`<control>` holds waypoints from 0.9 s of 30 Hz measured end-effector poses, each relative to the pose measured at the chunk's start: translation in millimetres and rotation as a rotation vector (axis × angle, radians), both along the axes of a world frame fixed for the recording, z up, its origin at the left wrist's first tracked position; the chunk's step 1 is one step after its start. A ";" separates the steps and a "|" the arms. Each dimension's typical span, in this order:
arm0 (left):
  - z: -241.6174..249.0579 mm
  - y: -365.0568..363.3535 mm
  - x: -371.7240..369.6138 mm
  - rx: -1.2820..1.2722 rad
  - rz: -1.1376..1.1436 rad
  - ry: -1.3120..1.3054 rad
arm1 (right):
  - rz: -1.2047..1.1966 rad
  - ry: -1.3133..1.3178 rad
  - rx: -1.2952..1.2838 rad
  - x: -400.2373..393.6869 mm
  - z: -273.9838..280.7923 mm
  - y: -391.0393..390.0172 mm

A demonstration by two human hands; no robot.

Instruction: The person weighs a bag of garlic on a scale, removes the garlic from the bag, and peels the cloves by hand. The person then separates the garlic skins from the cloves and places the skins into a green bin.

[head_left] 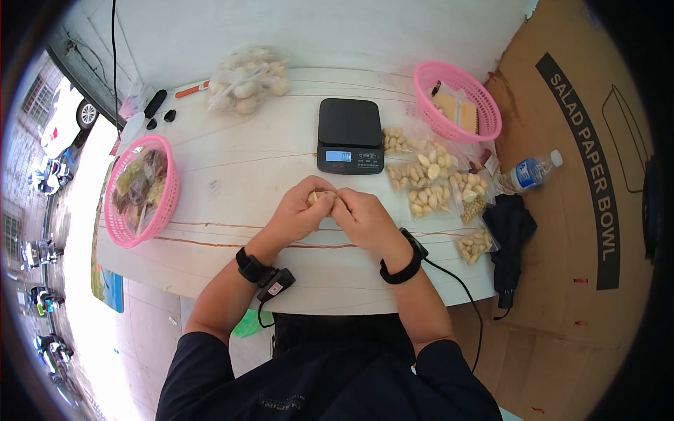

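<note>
My left hand (303, 209) and my right hand (361, 216) meet just in front of the digital scale. Between them is a small bag of pale pieces (320, 198), mostly covered by my fingers. My left fingers wrap round it, while my right fingers pinch its near right side. Behind my hands stands the black kitchen scale (349, 126), its platform bare and its blue display lit. To the right of the scale lie several clear bags of peanuts (397, 142) and garlic cloves (428, 200), with small round beans (472, 209) in one.
A pink basket (168, 207) of bagged goods stands left; another pink basket (488, 130) with a notebook stands back right. A bag of garlic bulbs (249, 81) lies at the back. A water bottle (526, 174) and black umbrella (507, 242) lie right, beside a cardboard panel (562, 210).
</note>
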State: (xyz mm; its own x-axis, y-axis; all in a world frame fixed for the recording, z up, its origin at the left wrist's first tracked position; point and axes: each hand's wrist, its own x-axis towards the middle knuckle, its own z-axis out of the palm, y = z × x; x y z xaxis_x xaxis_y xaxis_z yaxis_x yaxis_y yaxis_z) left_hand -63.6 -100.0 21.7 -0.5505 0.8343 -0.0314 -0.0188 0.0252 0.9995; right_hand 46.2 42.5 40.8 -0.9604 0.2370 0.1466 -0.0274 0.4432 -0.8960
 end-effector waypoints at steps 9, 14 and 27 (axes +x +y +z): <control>-1.3 2.2 0.5 0.042 0.023 -0.078 | 0.010 -0.008 0.006 0.3 -2.3 1.7; -0.2 2.0 0.3 0.115 0.030 -0.167 | 0.000 -0.031 -0.092 1.8 4.0 0.7; -2.9 0.2 -0.5 0.084 0.030 -0.115 | -0.043 -0.018 -0.029 5.3 11.8 3.7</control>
